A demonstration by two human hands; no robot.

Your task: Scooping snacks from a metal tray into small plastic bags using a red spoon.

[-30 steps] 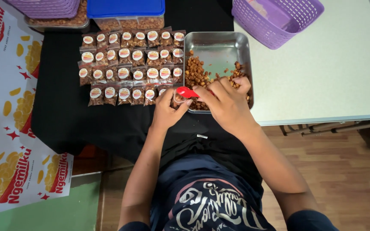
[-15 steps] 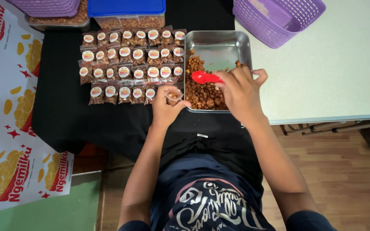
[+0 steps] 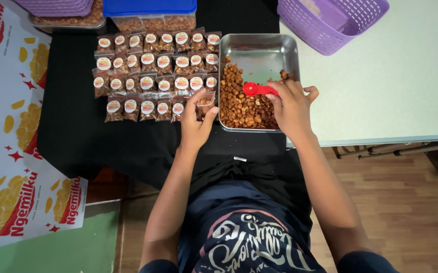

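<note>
**A:** What could go wrong here?

**B:** Spillage, I'd judge. The left hand (image 3: 194, 123) holds a small clear pouch (image 3: 206, 102) partly filled with brown snack pieces, just beside the left rim of the steel tray (image 3: 259, 45), with no support under it that I can see. If its mouth tilts or sags, pieces could fall onto the black cloth (image 3: 77, 131).

**A:** And the spoon?

**B:** The red plastic spoon (image 3: 257, 89) sits over the heap of brown snack pieces (image 3: 242, 103), bowl pointing toward nine o'clock. An overfull scoop carried across the rim could shed pieces on the way. The finished rows of labelled snack pouches (image 3: 153, 71) lie close, at ten o'clock from the left hand, so a stray elbow or wrist could knock them out of line.

**A:** How are the hands set?

**B:** The left thumb and fingers are pinched on the pouch's sides. The right hand (image 3: 292, 108) is curled tight around the spoon's handle, fingers pressed together, with the heel of the hand over the tray's lower right corner.

**A:** Anything else nearby?

**B:** A purple basket (image 3: 330, 40) at one o'clock, well apart from both hands.
</note>
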